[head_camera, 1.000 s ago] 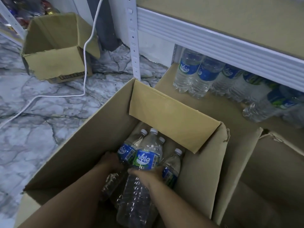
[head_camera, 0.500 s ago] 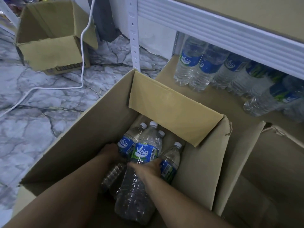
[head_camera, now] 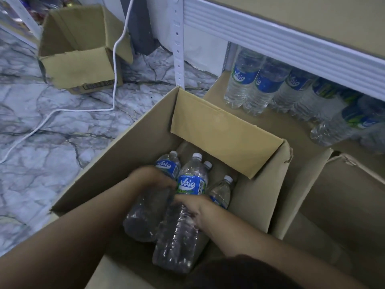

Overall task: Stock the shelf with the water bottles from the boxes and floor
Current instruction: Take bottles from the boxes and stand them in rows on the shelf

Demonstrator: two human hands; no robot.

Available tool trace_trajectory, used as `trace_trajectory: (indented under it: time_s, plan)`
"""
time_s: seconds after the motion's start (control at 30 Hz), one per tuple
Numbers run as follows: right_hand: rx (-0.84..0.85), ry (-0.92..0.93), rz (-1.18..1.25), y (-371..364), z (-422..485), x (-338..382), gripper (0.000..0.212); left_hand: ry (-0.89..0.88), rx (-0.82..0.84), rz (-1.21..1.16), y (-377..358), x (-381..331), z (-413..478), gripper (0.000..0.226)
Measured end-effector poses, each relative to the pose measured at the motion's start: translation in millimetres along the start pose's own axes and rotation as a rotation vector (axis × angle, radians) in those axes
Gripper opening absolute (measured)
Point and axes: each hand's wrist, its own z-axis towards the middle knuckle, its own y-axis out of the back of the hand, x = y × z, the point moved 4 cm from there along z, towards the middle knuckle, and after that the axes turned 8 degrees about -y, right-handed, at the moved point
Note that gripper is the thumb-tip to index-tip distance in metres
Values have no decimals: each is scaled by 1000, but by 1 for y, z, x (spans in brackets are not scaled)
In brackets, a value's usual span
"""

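Plastic under the fingers: both sets of fingers are curled and clamped, the left fingers (head_camera: 164, 182) over the left bottle (head_camera: 145, 207), the right fingers (head_camera: 184, 200) round the middle bottle (head_camera: 181, 230) just below its label.
Left hand (head_camera: 151, 177): grips near the bottle's shoulder, likely because that is the part easiest to reach from above.
Right hand (head_camera: 200, 208): wraps the ribbed waist, where a slick, soft wall probably gives the best purchase.
Held pair: side by side and touching, caps pointing away, bases tilted toward the person. Taking one per hand looks meant to halve the trips.
Spare bottles (head_camera: 221, 191): at least two more lie beyond the right hand, low in the box.
Cardboard box (head_camera: 225, 130): flaps open, set just beside the shelf so the carry is short.
Shelf board (head_camera: 268, 128): a row of stocked bottles (head_camera: 258, 86) stands at the back, with bare board in front for the next pair.
Floor (head_camera: 52, 142): a smaller open box (head_camera: 79, 65) and a white cable (head_camera: 116, 59) lie well apart from the work.
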Motion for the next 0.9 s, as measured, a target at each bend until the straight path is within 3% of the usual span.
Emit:
trace_trajectory:
  time_s: [0.1, 0.17, 0.23, 0.33, 0.43, 0.5, 0.6, 0.73, 0.9]
  plan:
    - [122, -11, -82, 2, -29, 6, 41, -116, 166, -35, 8, -12, -18, 73]
    - [163, 22, -108, 6, -49, 10, 19, -121, 112, 70, 18, -4, -27, 84]
    - [187, 53, -140, 8, -62, 11, 7, 2, 44, 120, 25, 11, -34, 95]
    - [265, 17, -163, 5, -82, 10, 14, 79, -116, 136, 42, 11, -80, 102]
    - [275, 7, -181, 6, -91, 10, 15, 41, -203, 52, 59, 8, -112, 74]
    - [281, -5, -205, 7, -98, 10, 27, 66, -178, -71, 66, 8, -130, 64]
    - [274, -4, -221, 11, -114, 19, 42, 46, -145, -31, 69, 9, -154, 66]
    - [377, 13, -193, 9, -142, 27, 17, 59, -301, 34, 73, 23, -181, 83]
    - [454, 57, -267, -6, -168, 20, 21, -4, -559, 19, 92, 28, -221, 71]
